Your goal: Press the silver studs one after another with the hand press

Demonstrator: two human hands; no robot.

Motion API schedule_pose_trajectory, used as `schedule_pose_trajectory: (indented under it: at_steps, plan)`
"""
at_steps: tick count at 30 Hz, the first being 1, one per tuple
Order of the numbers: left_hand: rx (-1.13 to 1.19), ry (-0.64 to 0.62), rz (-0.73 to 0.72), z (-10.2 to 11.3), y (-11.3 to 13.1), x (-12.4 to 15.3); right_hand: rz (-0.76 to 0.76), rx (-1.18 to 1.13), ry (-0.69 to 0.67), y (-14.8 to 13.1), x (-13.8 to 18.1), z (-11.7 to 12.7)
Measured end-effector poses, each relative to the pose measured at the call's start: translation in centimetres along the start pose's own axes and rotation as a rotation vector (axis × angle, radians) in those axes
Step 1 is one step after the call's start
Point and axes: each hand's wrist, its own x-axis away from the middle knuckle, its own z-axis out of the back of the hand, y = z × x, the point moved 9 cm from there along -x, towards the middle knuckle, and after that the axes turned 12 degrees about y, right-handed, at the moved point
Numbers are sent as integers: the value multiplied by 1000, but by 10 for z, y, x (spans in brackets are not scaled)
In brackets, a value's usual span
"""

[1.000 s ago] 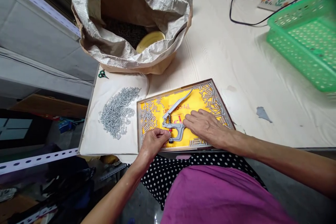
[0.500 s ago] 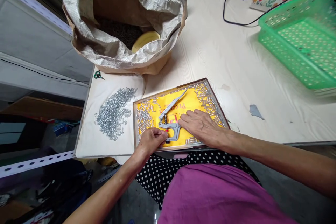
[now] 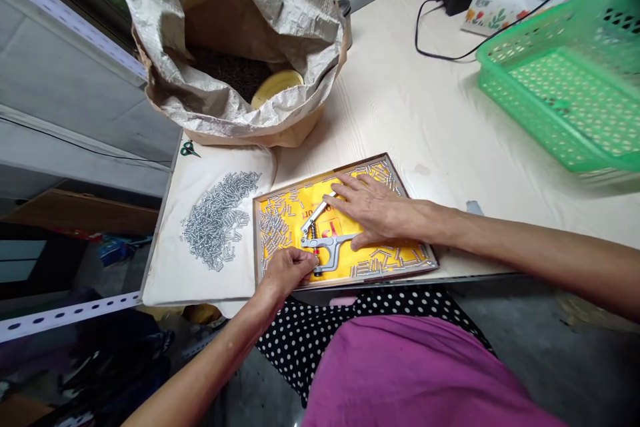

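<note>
A grey hand-press plier [image 3: 330, 255] lies in a shallow tray [image 3: 345, 165] lined with yellow printed sheeting. Its long lever slants up to the right, with a dark coil and a red part near the jaws. My left hand [image 3: 289, 272] is at the jaws, thumb and forefinger pinched together; what sits between them is too small to make out. Stretched over the lever is my right hand [image 3: 373, 210], fingers spread and fingertips at the lever's upper end, thumb near the lower handle. Small silvery spring-like pieces [image 3: 274, 228] lie around the tool along the tray's sides.
Left of the tray, a heap of small silvery pieces [image 3: 215, 220] rests on white cloth [image 3: 165, 267], with green-handled scissors [image 3: 190, 149] behind. A large woven sack [image 3: 235, 121] holds dark pieces and a yellow bowl [image 3: 277, 85]. At right are a green basket [image 3: 530, 117] and a black cable [image 3: 417, 30].
My right hand has moved up from the lower handle onto the lever, its fingers now spread. The lever looks lower. My left hand stays pinched at the jaws. The view has shifted slightly.
</note>
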Motion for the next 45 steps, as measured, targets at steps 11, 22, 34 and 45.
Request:
schedule_pose_trajectory:
  at_steps: [11,22,34,45]
  plan:
    - [-135,8,-18,2,1,4,-43,19,-93,-9,5,5]
    - [-742,244,-1126,-42,86,31,-39,-78,95,-26,17,2]
    - [-865,236,-1123,-49,94,21,-88,2,-5,-22,17,-8]
    - [-691,426,-1257,-43,83,42,-74,-120,-23,2,5,-1]
